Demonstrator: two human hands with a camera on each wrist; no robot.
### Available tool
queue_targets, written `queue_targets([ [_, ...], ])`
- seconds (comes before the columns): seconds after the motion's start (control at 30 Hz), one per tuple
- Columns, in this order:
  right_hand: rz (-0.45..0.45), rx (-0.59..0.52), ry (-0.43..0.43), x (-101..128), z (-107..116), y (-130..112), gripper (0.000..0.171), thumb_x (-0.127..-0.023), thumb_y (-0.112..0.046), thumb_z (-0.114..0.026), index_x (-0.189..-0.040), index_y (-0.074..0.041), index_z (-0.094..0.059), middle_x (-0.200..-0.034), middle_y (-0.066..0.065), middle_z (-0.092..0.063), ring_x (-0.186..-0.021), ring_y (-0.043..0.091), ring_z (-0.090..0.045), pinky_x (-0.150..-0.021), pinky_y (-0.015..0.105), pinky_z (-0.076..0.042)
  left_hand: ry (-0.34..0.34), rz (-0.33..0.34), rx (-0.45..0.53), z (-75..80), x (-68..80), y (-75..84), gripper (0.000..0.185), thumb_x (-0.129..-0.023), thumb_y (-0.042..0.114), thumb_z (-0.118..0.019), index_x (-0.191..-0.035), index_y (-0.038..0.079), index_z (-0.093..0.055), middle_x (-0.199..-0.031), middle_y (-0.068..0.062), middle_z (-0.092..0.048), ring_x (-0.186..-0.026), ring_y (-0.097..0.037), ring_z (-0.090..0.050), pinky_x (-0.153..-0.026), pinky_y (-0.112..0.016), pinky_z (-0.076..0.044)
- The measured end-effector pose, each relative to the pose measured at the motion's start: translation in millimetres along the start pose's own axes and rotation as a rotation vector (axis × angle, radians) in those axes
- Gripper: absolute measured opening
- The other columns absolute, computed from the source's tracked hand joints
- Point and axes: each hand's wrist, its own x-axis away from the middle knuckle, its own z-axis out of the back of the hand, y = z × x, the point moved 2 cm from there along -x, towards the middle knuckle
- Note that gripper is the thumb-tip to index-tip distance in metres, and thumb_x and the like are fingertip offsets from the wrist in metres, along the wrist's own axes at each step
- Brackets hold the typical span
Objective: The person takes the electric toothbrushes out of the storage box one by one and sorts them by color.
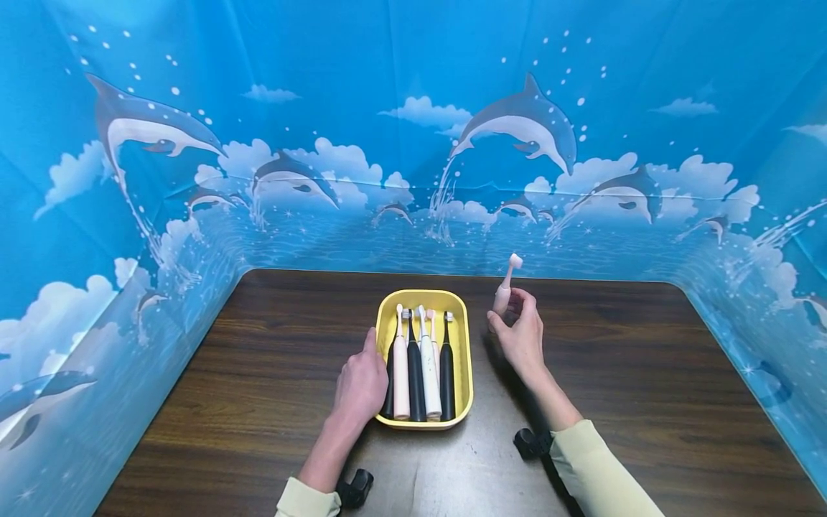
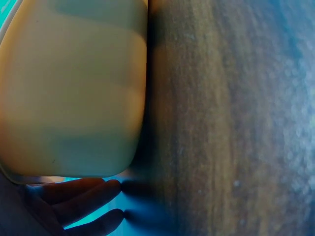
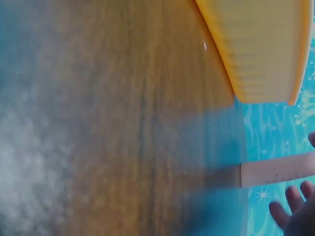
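Note:
My right hand (image 1: 522, 334) holds a pale pink electric toothbrush (image 1: 502, 297) by its handle, brush head up, raised to the right of a yellow tray (image 1: 464, 359). In the right wrist view, the handle (image 3: 275, 169) lies between the thumb and fingers, its base just off the tabletop. My left hand (image 1: 362, 380) grips the tray's left rim, its fingers down along the outer wall and its thumb hidden. Inside the tray, several electric toothbrushes lie side by side, including a pink one (image 1: 400, 377), a white one (image 1: 429, 377) and a black one (image 1: 447, 380).
The tray stands on a dark wooden table (image 1: 271, 402). A blue cloth (image 1: 362, 86) printed with dolphins rises behind the table and along both sides. A black camera strap is on each wrist.

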Motion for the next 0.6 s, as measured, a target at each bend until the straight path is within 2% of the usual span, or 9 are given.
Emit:
queue_targets([
  [0.13,0.016,-0.045,0.127,3,2,-8,0.059,-0.087,-0.004,-0.077,-0.136,0.005,-0.048,-0.119,0.021,-0.056,-0.108,0.034,-0.056,-0.095,0.047,-0.043,0.01,-0.007,0.006,0.2,0.5,0.3,0.051,-0.104,0.012,-0.049,-0.153,0.001,-0.043,-0.102,-0.033,-0.07,-0.085,-0.046,-0.07,-0.067,-0.058,-0.052],
  [0.23,0.077,-0.095,0.24,10,2,-19,0.048,-0.087,-0.003,-0.073,-0.129,0.007,-0.052,-0.109,0.02,-0.054,-0.1,0.031,-0.053,-0.09,0.039,-0.04,0.038,-0.028,0.012,0.8,1.3,-0.4,0.05,-0.103,0.011,-0.05,-0.151,0.001,-0.045,-0.096,-0.034,-0.069,-0.081,-0.047,-0.07,-0.064,-0.058,-0.051],
  [0.33,0.156,-0.151,0.291,19,-1,-33,0.036,-0.087,0.0,-0.069,-0.121,0.008,-0.057,-0.101,0.02,-0.054,-0.093,0.028,-0.052,-0.084,0.033,-0.038,0.056,-0.045,0.017,1.1,1.4,-0.8,0.05,-0.101,0.009,-0.05,-0.15,0.0,-0.046,-0.09,-0.034,-0.069,-0.075,-0.048,-0.069,-0.061,-0.059,-0.05],
  [0.47,0.245,-0.202,0.259,30,-10,-55,0.026,-0.086,0.01,-0.066,-0.111,0.009,-0.062,-0.097,0.022,-0.055,-0.086,0.028,-0.053,-0.075,0.028,-0.041,0.056,-0.048,0.021,1.0,1.4,-0.9,0.05,-0.102,0.01,-0.05,-0.151,0.0,-0.046,-0.09,-0.034,-0.069,-0.076,-0.047,-0.069,-0.061,-0.058,-0.05],
  [0.57,0.253,-0.222,0.162,35,-17,-68,0.025,-0.085,0.012,-0.065,-0.109,0.007,-0.063,-0.099,0.023,-0.058,-0.086,0.029,-0.057,-0.073,0.027,-0.047,0.051,-0.044,0.02,0.4,1.5,-1.2,0.05,-0.102,0.01,-0.05,-0.151,0.0,-0.046,-0.091,-0.034,-0.069,-0.077,-0.047,-0.07,-0.061,-0.058,-0.05],
  [0.6,0.245,-0.227,0.116,36,-19,-69,0.026,-0.086,0.01,-0.065,-0.11,0.005,-0.063,-0.101,0.022,-0.06,-0.089,0.032,-0.059,-0.075,0.03,-0.049,0.049,-0.041,0.018,0.2,1.5,-1.2,0.05,-0.102,0.01,-0.05,-0.151,0.0,-0.045,-0.091,-0.033,-0.069,-0.077,-0.046,-0.07,-0.061,-0.058,-0.05],
])
